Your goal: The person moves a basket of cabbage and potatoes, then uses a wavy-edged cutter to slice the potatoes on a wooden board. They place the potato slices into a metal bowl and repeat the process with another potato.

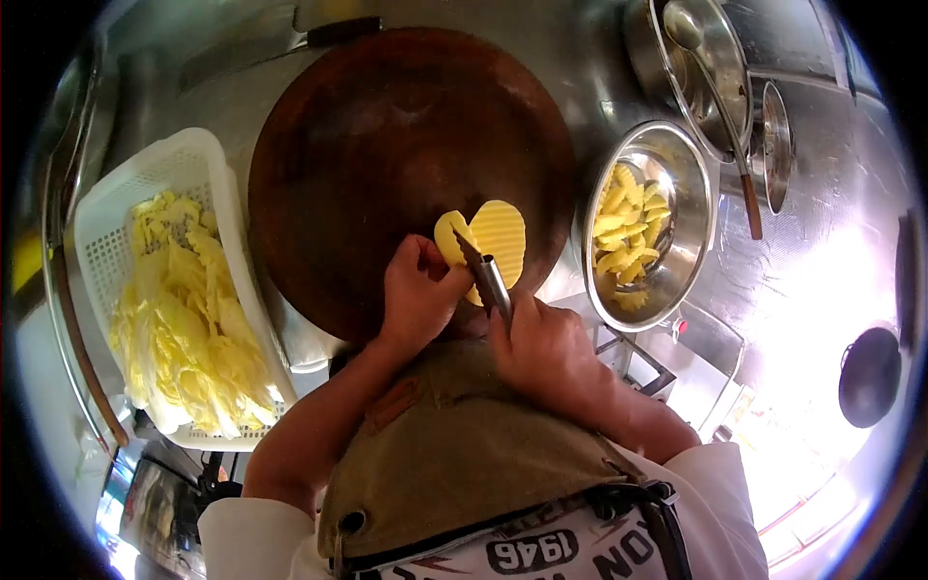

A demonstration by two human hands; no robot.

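Observation:
My right hand (546, 348) is closed round the metal handle of a crinkle cutter (481, 271), whose dark wavy blade lies against a yellow potato piece (449, 238). My left hand (420, 290) pinches that piece at its lower left. Just to the right, a ridged potato slice (501, 242) lies near the front edge of the round brown chopping board (406, 145). Part of the potato under the cutter is hidden. A steel bowl (677, 280) right of the board holds several crinkle-cut potato pieces (628, 222).
At the left, a white perforated basket (227, 203) holds yellow-green leaves (188, 329). A cleaver with a black handle (343, 31) lies behind the board. Back right are steel pots (667, 77) and a ladle (720, 92) with a wooden handle.

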